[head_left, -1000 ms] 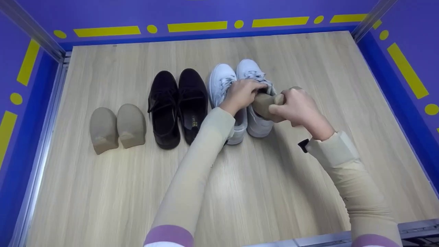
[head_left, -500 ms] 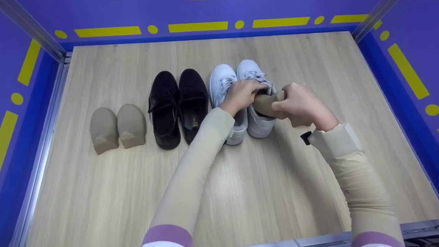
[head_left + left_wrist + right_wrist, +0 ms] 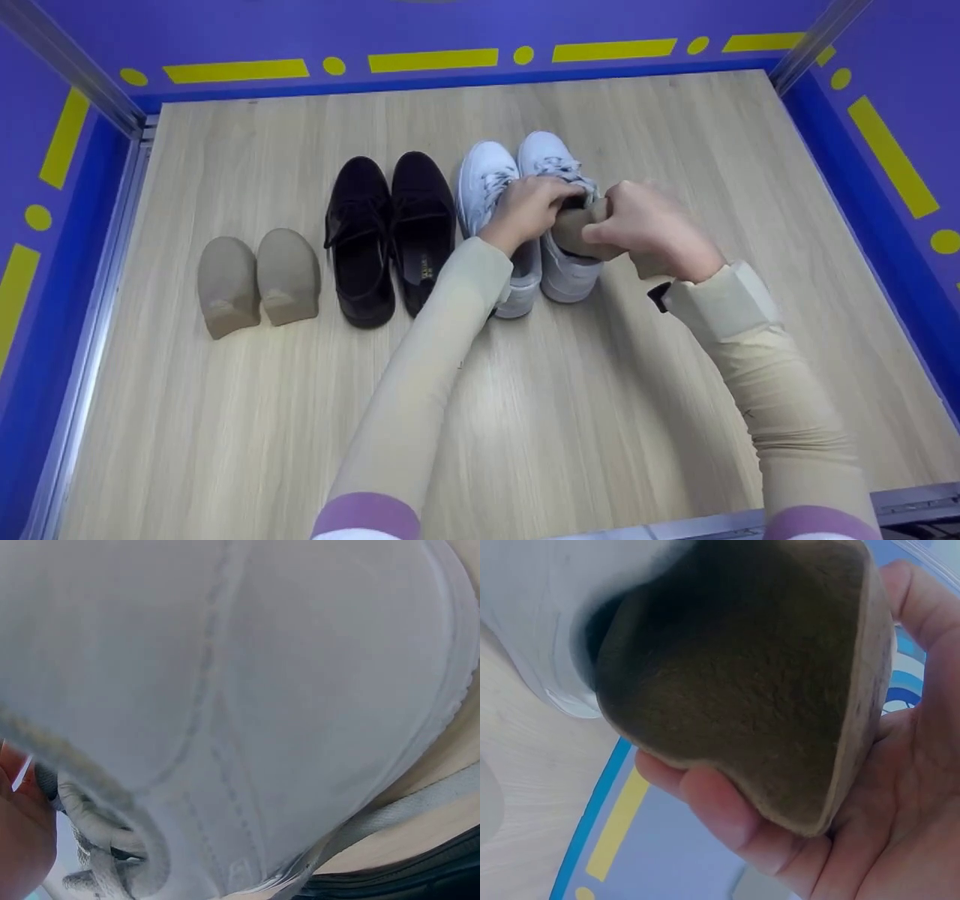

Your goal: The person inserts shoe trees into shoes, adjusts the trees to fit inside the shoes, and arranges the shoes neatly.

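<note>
Two white lace-up sneakers stand side by side. At the right white sneaker, my left hand pinches the tongue by the laces; its fingertips are partly hidden. My right hand grips a tan, hollow shoe insert whose front end sits inside that sneaker's opening. In the right wrist view, my fingers and thumb curl round the edges of the shoe insert, its hollow side showing. The left wrist view is mostly filled by white shoe leather, with part of my left hand at the lower left.
The left white sneaker stands against the right one, partly behind my left arm. Two black shoes are beside it. Farther left lie two more tan inserts. Purple-blue panels with yellow marks border the wooden board.
My right hand shifts up and right with the insert, then back left toward the sneaker, the insert's front end staying in the opening. My left hand keeps its place.
</note>
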`<state>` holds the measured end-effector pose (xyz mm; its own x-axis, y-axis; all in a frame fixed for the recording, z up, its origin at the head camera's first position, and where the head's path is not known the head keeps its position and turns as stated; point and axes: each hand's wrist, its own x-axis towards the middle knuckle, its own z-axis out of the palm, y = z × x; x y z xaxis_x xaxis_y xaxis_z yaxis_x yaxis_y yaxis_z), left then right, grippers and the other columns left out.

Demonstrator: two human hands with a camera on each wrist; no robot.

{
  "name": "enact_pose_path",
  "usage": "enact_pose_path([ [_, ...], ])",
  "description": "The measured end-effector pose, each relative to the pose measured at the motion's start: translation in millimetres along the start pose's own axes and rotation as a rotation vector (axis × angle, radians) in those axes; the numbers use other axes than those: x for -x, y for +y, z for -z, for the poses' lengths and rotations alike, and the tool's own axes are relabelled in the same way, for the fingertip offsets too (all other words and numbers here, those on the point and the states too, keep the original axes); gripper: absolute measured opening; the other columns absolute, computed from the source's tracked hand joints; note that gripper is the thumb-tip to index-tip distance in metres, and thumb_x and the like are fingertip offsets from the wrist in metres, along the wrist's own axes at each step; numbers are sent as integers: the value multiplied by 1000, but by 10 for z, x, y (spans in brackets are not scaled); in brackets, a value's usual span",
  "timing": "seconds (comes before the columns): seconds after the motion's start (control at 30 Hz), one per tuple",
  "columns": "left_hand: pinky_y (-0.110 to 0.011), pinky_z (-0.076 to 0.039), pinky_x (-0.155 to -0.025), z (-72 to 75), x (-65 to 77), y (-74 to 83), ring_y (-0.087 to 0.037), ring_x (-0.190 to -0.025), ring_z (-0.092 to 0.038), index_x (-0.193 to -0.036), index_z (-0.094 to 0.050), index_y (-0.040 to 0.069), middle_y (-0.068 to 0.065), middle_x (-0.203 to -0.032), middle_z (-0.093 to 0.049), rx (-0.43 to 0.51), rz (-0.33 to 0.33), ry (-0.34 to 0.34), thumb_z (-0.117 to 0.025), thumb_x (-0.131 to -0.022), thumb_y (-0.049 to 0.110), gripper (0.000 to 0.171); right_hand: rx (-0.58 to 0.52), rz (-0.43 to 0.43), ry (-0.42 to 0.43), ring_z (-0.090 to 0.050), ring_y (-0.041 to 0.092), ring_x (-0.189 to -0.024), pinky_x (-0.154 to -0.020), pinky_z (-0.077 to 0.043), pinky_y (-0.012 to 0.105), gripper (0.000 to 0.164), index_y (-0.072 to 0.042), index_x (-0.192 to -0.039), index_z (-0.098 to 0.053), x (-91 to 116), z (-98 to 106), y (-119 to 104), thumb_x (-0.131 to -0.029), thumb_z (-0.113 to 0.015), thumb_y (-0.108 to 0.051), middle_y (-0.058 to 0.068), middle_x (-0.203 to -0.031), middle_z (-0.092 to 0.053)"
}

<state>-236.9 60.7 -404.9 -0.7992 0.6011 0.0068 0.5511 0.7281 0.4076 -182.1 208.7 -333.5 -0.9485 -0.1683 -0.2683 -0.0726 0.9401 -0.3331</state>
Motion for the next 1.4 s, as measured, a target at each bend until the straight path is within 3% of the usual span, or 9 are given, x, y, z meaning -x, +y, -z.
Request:
enact_pose_path([
  [0.23, -30, -39, -95, -18, -2, -2, -12, -115, -49, -123, -53, 26, 8, -125, -54, 4, -6, 29, -45, -90, 13, 36, -30, 49, 17, -48, 21, -64, -53, -36, 29, 27, -7, -78, -54, 16, -42, 83, -70, -58, -32, 5, -72, -52],
  [0.37, -30, -40, -93, -29, 5, -5, -13, -113, -51, -122, -54, 26, 7, -123, -55, 5, -13, 47, -45, -90, 14, 35, -115, 86, 12, -52, 24, -74, -62, -39, 33, 44, -8, -101, -57, 90, -70, 176, -74, -63, -43, 9, -84, -57],
  [0.5, -31, -39, -94, -23, 8, 13, -14, -113, -50, -125, -51, 27, 6, -125, -53, -1, 11, 4, -44, -91, 13, 38, -183, 115, 17, -51, 27, -87, -71, -39, 38, 61, -9, -121, -50, 181, -113, 262, -74, -64, -46, 13, -102, -55],
  [0.6, -32, -38, -94, -10, 5, 37, -16, -113, -47, -127, -48, 32, 4, -126, -50, -12, 49, -47, -45, -89, 10, 43, -215, 128, 35, -52, 25, -84, -70, -40, 37, 60, -11, -122, -48, 229, -162, 298, -75, -64, -44, 13, -102, -56],
  [0.8, -33, -40, -89, 12, -1, 77, -17, -111, -45, -124, -47, 40, 2, -124, -46, -44, 83, -89, -46, -87, 7, 50, -265, 146, 32, -55, 20, -60, -51, -46, 30, 59, -13, -123, -46, 276, -238, 351, -76, -62, -46, 14, -94, -58],
  [1.03, -33, -39, -92, 15, -19, 107, -17, -114, -41, -125, -48, 36, 2, -127, -43, -86, 99, -118, -48, -87, 10, 46, -217, 155, 118, -55, 23, -80, -68, -40, 35, 59, -11, -122, -47, 309, -304, 330, -76, -64, -42, 13, -97, -60],
  [1.27, -32, -40, -87, 3, -19, 133, -17, -110, -39, -130, -40, 39, 1, -128, -40, -148, 100, -145, -48, -89, 15, 48, -186, 168, 111, -55, 26, -80, -67, -40, 36, 65, -5, -125, -44, 325, -305, 302, -78, -59, -47, 19, -97, -61],
  [1.4, -31, -40, -88, 6, -14, 116, -17, -111, -39, -129, -40, 39, 0, -129, -40, -130, 94, -135, -49, -88, 13, 50, -175, 161, 124, -55, 25, -77, -65, -40, 34, 61, -7, -123, -46, 324, -299, 280, -77, -60, -46, 16, -93, -61],
])
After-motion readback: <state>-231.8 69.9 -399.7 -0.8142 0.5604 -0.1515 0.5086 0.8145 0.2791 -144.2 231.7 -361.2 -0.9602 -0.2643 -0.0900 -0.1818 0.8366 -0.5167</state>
